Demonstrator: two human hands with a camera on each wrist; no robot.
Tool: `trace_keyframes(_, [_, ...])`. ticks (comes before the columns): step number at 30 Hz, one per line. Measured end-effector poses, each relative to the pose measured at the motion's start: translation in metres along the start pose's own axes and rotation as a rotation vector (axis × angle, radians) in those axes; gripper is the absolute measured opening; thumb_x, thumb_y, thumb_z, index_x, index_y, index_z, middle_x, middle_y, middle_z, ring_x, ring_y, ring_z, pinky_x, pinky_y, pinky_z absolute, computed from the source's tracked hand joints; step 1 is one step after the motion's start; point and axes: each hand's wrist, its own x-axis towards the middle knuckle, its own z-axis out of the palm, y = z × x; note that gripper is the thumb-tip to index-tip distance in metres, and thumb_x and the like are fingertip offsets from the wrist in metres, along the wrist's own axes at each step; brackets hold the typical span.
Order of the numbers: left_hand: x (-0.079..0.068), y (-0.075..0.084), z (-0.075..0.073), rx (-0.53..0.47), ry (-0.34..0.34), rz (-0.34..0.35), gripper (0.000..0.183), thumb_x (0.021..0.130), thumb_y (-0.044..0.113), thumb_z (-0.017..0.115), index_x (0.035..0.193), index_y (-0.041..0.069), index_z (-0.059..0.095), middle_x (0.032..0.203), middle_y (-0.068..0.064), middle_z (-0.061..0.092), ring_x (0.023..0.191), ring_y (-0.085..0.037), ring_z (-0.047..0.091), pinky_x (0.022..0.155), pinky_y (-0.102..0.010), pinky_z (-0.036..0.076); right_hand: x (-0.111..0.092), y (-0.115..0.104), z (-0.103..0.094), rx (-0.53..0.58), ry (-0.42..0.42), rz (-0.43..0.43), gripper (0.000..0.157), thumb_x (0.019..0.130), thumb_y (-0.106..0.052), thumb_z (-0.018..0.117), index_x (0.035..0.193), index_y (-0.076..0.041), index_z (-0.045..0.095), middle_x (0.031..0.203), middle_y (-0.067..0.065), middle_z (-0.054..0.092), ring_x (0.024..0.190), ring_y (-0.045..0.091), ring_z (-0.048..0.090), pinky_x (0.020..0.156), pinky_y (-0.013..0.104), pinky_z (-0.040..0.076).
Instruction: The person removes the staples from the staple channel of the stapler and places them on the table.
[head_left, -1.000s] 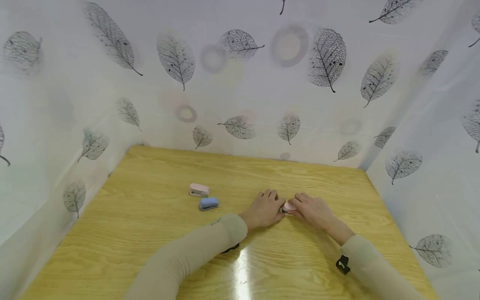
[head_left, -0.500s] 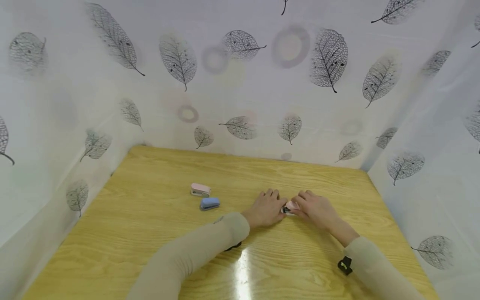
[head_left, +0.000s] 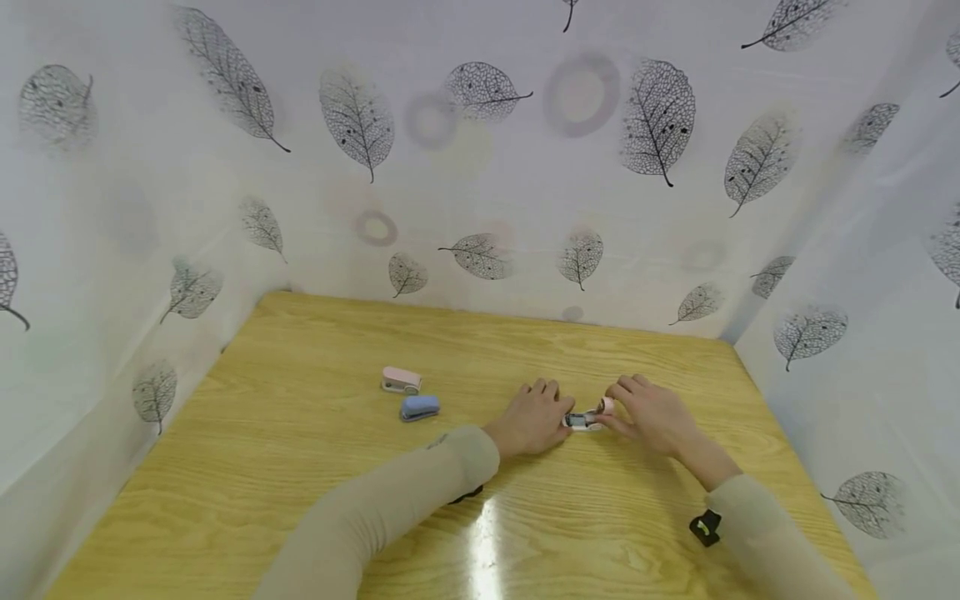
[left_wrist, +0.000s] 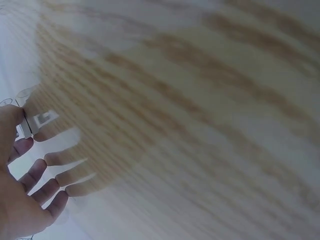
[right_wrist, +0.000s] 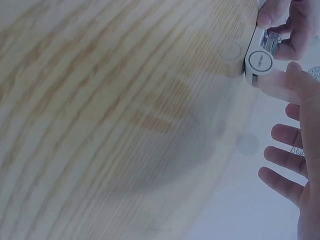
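A small pink-and-white stapler (head_left: pixel 582 422) lies on the table between the two hands, its pink top cover (head_left: pixel 607 406) swung up and back so the metal staple channel shows. My left hand (head_left: pixel 531 419) pinches the front end of its white base between thumb and forefinger. The left wrist view catches that end of the stapler (left_wrist: pixel 31 124) at the fingertips. At the hinge end, my right hand (head_left: pixel 654 419) holds the raised cover with thumb and forefinger. From the right wrist, the round white hinge (right_wrist: pixel 261 61) faces the camera and the other right fingers (right_wrist: pixel 285 159) extend loosely.
To the left on the wood-grain table (head_left: pixel 315 467) sit a second pink stapler (head_left: pixel 401 380) and a blue stapler (head_left: pixel 420 407), close together. Behind and at both sides hangs a white curtain (head_left: pixel 510 183) printed with leaves.
My right hand has moved rightward and raised the pink cover from nearly closed to tipped back, exposing the staple channel. The left hand stays at the front end.
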Motion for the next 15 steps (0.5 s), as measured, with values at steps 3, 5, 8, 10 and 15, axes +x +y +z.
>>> trace_keyframes(3, [0.0, 0.0, 0.001, -0.005, 0.005, 0.003, 0.039, 0.107, 0.056, 0.053, 0.134, 0.03, 0.059, 0.135, -0.002, 0.058, 0.123, -0.02, 0.055, 0.102, -0.04, 0.05, -0.003, 0.003, -0.002, 0.01, -0.031, 0.023, 0.039, 0.09, -0.048, 0.08, 0.106, -0.014, 0.071, 0.104, 0.005, 0.071, 0.092, 0.025, 0.068, 0.07, 0.04, 0.06])
trace_keyframes(5, [0.0, -0.001, 0.001, -0.006, 0.004, 0.004, 0.038, 0.107, 0.056, 0.052, 0.134, 0.03, 0.059, 0.136, -0.002, 0.058, 0.125, -0.02, 0.055, 0.103, -0.041, 0.05, -0.005, 0.006, -0.003, 0.007, -0.048, 0.039, 0.04, 0.091, -0.049, 0.079, 0.107, -0.013, 0.071, 0.105, 0.006, 0.071, 0.094, 0.026, 0.068, 0.073, 0.042, 0.061])
trace_keyframes(8, [0.001, -0.001, 0.002, -0.007, 0.003, 0.007, 0.039, 0.107, 0.056, 0.052, 0.135, 0.031, 0.059, 0.137, -0.002, 0.058, 0.127, -0.021, 0.055, 0.105, -0.041, 0.05, -0.009, 0.011, -0.002, 0.006, -0.059, 0.061, 0.04, 0.091, -0.048, 0.079, 0.108, -0.012, 0.071, 0.104, 0.006, 0.071, 0.093, 0.025, 0.067, 0.074, 0.042, 0.06])
trace_keyframes(10, [0.001, -0.001, 0.002, -0.005, 0.002, 0.008, 0.039, 0.107, 0.056, 0.051, 0.136, 0.03, 0.058, 0.137, -0.003, 0.058, 0.127, -0.021, 0.055, 0.106, -0.042, 0.05, -0.011, 0.015, 0.0, 0.001, -0.062, 0.068, 0.039, 0.091, -0.048, 0.079, 0.108, -0.013, 0.072, 0.103, 0.005, 0.07, 0.091, 0.023, 0.066, 0.073, 0.04, 0.06])
trace_keyframes(15, [0.001, 0.001, 0.0, -0.007, -0.007, 0.013, 0.038, 0.108, 0.054, 0.05, 0.137, 0.03, 0.058, 0.134, -0.002, 0.058, 0.125, -0.019, 0.055, 0.103, -0.039, 0.05, -0.017, 0.021, 0.004, -0.021, -0.051, 0.061, 0.035, 0.091, -0.045, 0.079, 0.106, -0.014, 0.071, 0.097, 0.002, 0.068, 0.086, 0.021, 0.063, 0.068, 0.037, 0.057])
